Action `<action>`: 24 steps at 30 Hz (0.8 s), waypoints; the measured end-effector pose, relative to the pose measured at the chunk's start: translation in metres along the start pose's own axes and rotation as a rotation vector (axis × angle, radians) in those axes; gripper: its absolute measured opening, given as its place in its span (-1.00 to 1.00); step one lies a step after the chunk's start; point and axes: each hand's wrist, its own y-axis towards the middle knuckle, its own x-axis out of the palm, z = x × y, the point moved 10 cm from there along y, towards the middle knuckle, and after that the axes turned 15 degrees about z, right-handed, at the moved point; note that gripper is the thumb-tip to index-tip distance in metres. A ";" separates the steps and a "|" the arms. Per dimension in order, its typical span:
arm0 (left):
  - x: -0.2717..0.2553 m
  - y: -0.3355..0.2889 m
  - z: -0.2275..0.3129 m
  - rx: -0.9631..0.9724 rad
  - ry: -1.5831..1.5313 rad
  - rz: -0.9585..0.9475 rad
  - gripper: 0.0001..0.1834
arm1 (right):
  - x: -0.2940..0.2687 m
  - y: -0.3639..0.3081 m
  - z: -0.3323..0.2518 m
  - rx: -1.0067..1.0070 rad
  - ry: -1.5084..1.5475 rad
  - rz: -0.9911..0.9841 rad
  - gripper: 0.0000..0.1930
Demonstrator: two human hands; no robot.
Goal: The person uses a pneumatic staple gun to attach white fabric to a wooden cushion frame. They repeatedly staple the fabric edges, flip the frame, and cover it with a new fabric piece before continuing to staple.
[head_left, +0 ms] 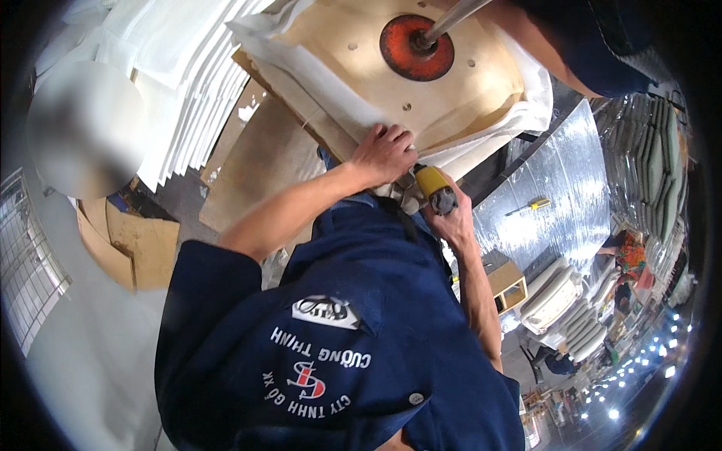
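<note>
A wooden seat panel (481, 98) lies in front of me, its edges wrapped in white padded fabric (331, 105). A round red pad (395, 49) on a metal rod rests on the panel's middle. My left hand (382, 154) is at the near edge, its fingers curled over and pressed together on the fabric. In my right hand (455, 218) is a yellow and black staple gun (432, 183), gripped beside my left hand. Its nose is close to the panel's near edge; my hands partly hide where it meets the fabric.
Stacked white sheets (180, 83) stand at the left above a cardboard box (143, 244). Another person's arm (534, 41) reaches in at upper right. A film-covered table (556, 180) bears a yellow-handled screwdriver (538, 203). Stacked cushions (553, 297) lie at right.
</note>
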 end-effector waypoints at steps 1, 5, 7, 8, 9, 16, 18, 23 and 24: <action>-0.001 -0.004 0.004 0.003 0.014 0.016 -0.83 | -0.001 -0.002 -0.005 -0.030 0.018 0.027 -0.39; 0.006 -0.004 -0.001 -0.020 -0.003 -0.025 -0.79 | 0.001 0.017 -0.001 0.129 -0.004 -0.035 -0.40; 0.009 -0.002 -0.002 -0.059 0.007 -0.078 -0.79 | -0.004 0.005 0.004 0.050 -0.015 0.063 -0.41; 0.013 -0.007 0.002 -0.047 0.015 -0.136 -0.77 | -0.002 0.002 0.006 0.023 -0.011 0.121 -0.41; 0.012 0.006 -0.002 -0.012 0.029 -0.070 -0.75 | -0.004 0.009 0.007 -0.009 0.069 0.162 -0.45; 0.019 0.022 0.006 0.032 -0.073 -0.206 -0.67 | -0.009 -0.003 0.025 0.240 0.022 0.178 -0.40; 0.024 0.030 0.018 0.153 -0.111 -0.241 -0.75 | -0.015 -0.039 0.013 0.347 0.166 0.336 -0.31; 0.032 0.037 0.042 0.468 -0.265 -0.290 -0.92 | 0.028 -0.134 -0.013 0.616 0.249 0.585 -0.25; 0.031 0.039 0.044 0.531 -0.274 -0.325 -0.92 | 0.044 -0.143 -0.022 0.715 0.295 0.570 -0.24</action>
